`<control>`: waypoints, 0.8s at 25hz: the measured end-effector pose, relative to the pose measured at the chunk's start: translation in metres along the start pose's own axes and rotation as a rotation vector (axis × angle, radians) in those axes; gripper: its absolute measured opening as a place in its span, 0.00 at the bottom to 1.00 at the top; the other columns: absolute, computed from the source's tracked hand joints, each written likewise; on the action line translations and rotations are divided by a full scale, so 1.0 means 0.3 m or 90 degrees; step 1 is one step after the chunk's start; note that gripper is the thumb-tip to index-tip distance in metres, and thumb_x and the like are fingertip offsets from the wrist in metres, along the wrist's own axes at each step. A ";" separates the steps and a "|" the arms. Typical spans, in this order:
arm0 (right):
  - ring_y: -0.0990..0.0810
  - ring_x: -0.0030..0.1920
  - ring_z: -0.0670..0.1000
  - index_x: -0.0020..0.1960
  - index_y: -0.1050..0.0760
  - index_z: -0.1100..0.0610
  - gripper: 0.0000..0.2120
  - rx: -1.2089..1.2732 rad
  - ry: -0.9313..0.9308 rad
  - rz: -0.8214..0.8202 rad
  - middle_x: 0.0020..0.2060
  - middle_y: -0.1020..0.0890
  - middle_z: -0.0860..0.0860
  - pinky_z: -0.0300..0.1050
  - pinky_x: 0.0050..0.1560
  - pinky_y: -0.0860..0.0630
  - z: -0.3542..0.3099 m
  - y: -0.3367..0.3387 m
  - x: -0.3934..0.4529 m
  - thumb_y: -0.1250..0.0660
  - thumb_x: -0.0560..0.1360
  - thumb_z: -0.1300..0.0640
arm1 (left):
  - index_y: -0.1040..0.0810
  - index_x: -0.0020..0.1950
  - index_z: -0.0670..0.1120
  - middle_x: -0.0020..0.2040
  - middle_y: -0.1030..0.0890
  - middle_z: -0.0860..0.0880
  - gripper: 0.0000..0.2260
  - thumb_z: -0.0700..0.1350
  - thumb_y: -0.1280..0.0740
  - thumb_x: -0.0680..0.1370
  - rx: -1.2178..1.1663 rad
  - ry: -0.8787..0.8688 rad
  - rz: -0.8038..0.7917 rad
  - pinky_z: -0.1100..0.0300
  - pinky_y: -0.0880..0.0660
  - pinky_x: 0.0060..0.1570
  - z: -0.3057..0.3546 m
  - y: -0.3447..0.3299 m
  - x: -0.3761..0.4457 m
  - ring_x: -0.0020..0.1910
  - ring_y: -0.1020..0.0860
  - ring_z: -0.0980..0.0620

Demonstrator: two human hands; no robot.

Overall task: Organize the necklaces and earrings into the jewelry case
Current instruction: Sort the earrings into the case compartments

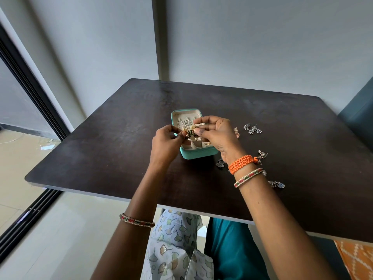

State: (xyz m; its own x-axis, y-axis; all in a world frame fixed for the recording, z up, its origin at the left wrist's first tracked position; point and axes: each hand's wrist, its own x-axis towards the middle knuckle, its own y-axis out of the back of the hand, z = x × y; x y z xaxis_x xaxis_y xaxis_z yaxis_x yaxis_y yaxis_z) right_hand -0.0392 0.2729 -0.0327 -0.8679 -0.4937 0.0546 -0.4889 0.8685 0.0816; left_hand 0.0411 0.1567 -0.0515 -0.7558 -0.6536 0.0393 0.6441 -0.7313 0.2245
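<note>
An open teal jewelry case [200, 155] sits mid-table, its cream lid [186, 115] holding several silver chains. Both hands hover just above the case. My left hand [166, 141] and my right hand [217, 132] together pinch a small green and gold beaded earring [189, 132] between their fingertips. Loose silver earrings lie to the right: a cluster pair [252, 128], a triangular one [263, 154], one [220, 164] beside my right wrist, and another [277, 184] partly hidden behind my right forearm.
The dark wooden table [121, 158] stands against a grey wall. A pink-toned piece [236, 131] peeks out behind my right hand. A teal seat back [359, 118] is at the far right, a sliding door track [30, 215] at the left.
</note>
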 end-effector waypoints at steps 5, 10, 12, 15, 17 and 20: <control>0.20 0.32 0.37 0.52 0.21 0.63 0.11 -0.029 -0.011 -0.016 0.37 0.18 0.52 0.30 0.35 0.25 0.073 -0.007 -0.059 0.32 0.71 0.72 | 0.22 0.43 0.47 0.36 0.17 0.52 0.03 0.45 0.31 0.76 0.104 -0.006 -0.019 0.66 0.25 0.37 -0.055 0.009 -0.044 0.35 0.19 0.63; 0.20 0.35 0.43 0.50 0.20 0.62 0.10 -0.036 -0.005 0.016 0.37 0.19 0.52 0.32 0.36 0.22 0.088 -0.012 -0.065 0.31 0.71 0.71 | 0.21 0.37 0.52 0.34 0.18 0.52 0.06 0.48 0.29 0.74 0.120 0.024 -0.006 0.59 0.25 0.36 -0.072 0.010 -0.054 0.32 0.23 0.58; 0.19 0.38 0.45 0.51 0.20 0.62 0.09 -0.013 -0.015 0.042 0.38 0.18 0.52 0.34 0.38 0.21 0.091 -0.011 -0.065 0.30 0.71 0.69 | 0.20 0.36 0.53 0.35 0.18 0.51 0.06 0.50 0.28 0.72 0.138 0.036 0.004 0.62 0.29 0.29 -0.074 0.015 -0.061 0.29 0.25 0.59; 0.18 0.37 0.45 0.48 0.20 0.61 0.06 0.035 -0.040 0.040 0.38 0.18 0.51 0.35 0.38 0.20 0.087 -0.001 -0.061 0.31 0.72 0.68 | 0.19 0.36 0.52 0.36 0.17 0.51 0.05 0.50 0.26 0.71 0.137 0.068 -0.031 0.66 0.30 0.26 -0.063 0.033 -0.061 0.29 0.25 0.60; 0.18 0.34 0.44 0.45 0.20 0.59 0.05 0.059 -0.053 0.018 0.38 0.17 0.51 0.34 0.37 0.20 0.078 0.004 -0.059 0.31 0.72 0.68 | 0.17 0.38 0.52 0.37 0.17 0.51 0.04 0.49 0.26 0.70 0.162 0.078 -0.043 0.61 0.26 0.33 -0.055 0.034 -0.060 0.35 0.22 0.57; 0.20 0.33 0.39 0.47 0.19 0.63 0.05 -0.007 -0.033 -0.022 0.38 0.17 0.50 0.30 0.35 0.25 0.078 -0.001 -0.065 0.30 0.72 0.67 | 0.17 0.39 0.53 0.37 0.18 0.53 0.04 0.52 0.25 0.69 0.250 0.070 0.012 0.58 0.28 0.37 -0.044 0.017 -0.071 0.38 0.22 0.52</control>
State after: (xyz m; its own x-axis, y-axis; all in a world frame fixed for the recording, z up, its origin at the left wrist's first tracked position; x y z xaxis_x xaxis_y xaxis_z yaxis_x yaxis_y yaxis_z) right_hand -0.0243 0.2833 -0.0570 -0.8542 -0.5200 -0.0002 -0.5178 0.8505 0.0931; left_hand 0.0620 0.1643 -0.0640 -0.7139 -0.6983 -0.0526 0.5471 -0.6030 0.5806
